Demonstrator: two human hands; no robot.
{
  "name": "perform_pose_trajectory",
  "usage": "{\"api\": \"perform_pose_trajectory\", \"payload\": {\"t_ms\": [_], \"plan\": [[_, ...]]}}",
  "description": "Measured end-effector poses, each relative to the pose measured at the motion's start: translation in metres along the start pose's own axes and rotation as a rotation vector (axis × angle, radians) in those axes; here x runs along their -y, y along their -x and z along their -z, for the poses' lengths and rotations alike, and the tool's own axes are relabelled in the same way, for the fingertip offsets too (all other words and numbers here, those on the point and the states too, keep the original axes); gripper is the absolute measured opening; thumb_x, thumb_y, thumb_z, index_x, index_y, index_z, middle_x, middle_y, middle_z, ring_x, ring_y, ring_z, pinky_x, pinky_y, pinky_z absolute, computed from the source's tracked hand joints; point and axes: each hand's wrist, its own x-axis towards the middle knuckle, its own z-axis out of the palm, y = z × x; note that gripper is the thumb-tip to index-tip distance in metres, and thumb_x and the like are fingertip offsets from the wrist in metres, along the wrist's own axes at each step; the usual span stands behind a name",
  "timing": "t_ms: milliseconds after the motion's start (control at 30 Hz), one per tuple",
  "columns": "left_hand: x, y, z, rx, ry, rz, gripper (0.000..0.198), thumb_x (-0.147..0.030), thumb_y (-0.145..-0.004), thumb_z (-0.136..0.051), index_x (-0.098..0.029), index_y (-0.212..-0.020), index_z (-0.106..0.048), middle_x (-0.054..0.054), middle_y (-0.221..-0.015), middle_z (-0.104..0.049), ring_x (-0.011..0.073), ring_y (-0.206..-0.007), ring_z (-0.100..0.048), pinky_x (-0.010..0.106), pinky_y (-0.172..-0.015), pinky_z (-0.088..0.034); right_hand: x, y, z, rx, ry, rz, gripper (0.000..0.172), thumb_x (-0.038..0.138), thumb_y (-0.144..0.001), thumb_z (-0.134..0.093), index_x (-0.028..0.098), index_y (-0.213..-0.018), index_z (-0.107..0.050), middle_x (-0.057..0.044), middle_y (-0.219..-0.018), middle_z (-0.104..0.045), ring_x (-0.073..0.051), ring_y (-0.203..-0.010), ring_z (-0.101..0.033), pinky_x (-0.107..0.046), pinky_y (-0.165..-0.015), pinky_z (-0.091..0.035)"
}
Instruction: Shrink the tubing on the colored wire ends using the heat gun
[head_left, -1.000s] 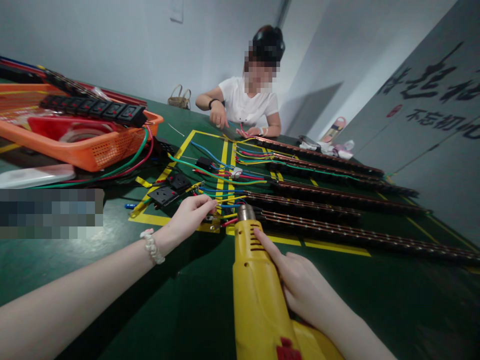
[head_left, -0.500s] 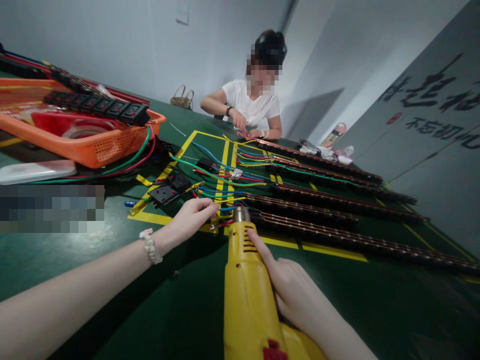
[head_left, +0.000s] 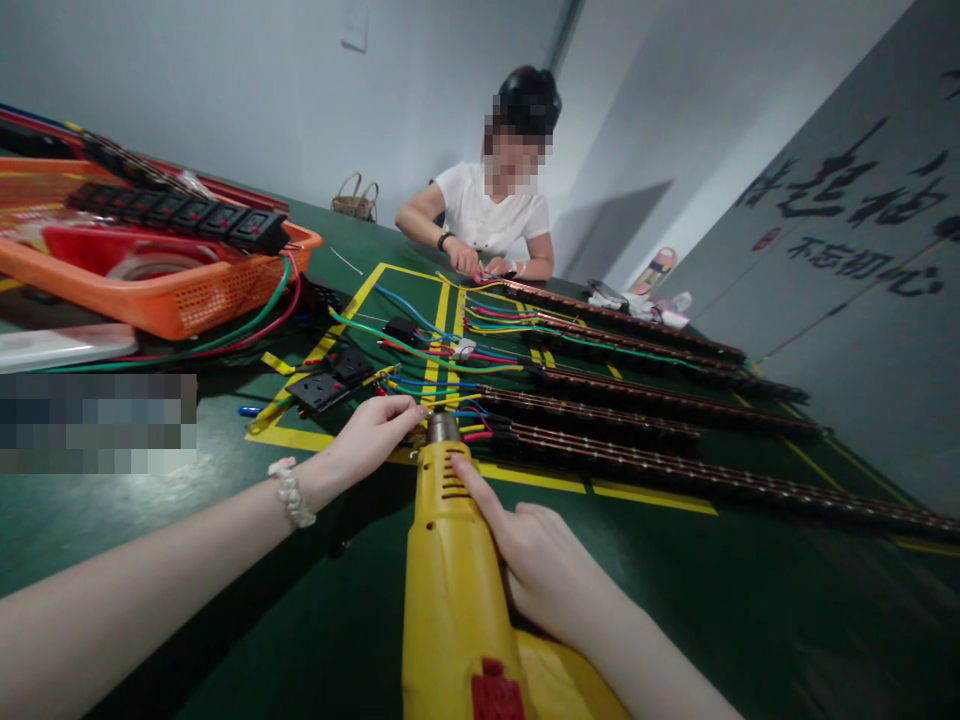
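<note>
Yellow plastic fills the lower centre of the frame: a heat gun (head_left: pixel 457 590), gripped by the right hand (head_left: pixel 544 570), forefinger stretched along its barrel. Just left of the nozzle, the left hand (head_left: pixel 371 440) pinches thin coloured wires (head_left: pixel 450 385) between thumb and fingertips. Beyond, black strips (head_left: pixel 637 440) cross the green table (head_left: pixel 750 600); a co-worker (head_left: pixel 491 215) sits at upper centre.
</note>
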Motion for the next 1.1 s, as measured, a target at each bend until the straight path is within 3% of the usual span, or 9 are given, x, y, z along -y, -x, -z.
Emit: {"api": "perform_pose_trajectory", "payload": {"t_ms": [367,933,1100], "plan": [[-0.0046,0.003,-0.0003,0.003,0.009,0.006,0.04,-0.048,-0.081,-0.04,-0.011,-0.065,-0.044,-0.002,-0.061,-0.042,0.0059,-0.058,-0.036,0.018,-0.053,-0.026,-0.0038,0.0014,-0.0038,0.016,-0.032,-0.022,0.088,0.006,-0.073,-0.039,0.023,-0.141,0.012,0.001,-0.063,-0.052,-0.014,-0.055,-0.045,-0.022,-0.056,-0.03],[-0.0007,-0.0002,-0.0002,-0.032,-0.127,-0.021,0.043,-0.048,-0.081,-0.038,-0.011,-0.061,-0.047,-0.001,-0.059,-0.045,0.0062,-0.056,-0.036,0.018,-0.052,-0.024,0.0009,0.0012,-0.0027,-0.005,0.082,0.063,0.094,0.003,-0.065,-0.04,0.015,-0.14,0.016,0.0,-0.069,-0.057,-0.013,-0.053,-0.039,-0.023,-0.055,-0.027],[-0.0041,0.0015,0.0007,-0.032,-0.178,-0.037,0.043,-0.047,-0.082,-0.038,-0.011,-0.061,-0.049,-0.001,-0.058,-0.044,0.0065,-0.057,-0.036,0.019,-0.053,-0.024,0.0006,0.0035,-0.0027,-0.04,0.079,0.049,0.092,0.003,-0.066,-0.038,0.016,-0.141,0.015,0.001,-0.062,-0.053,-0.013,-0.051,-0.037,-0.023,-0.054,-0.027]]}}
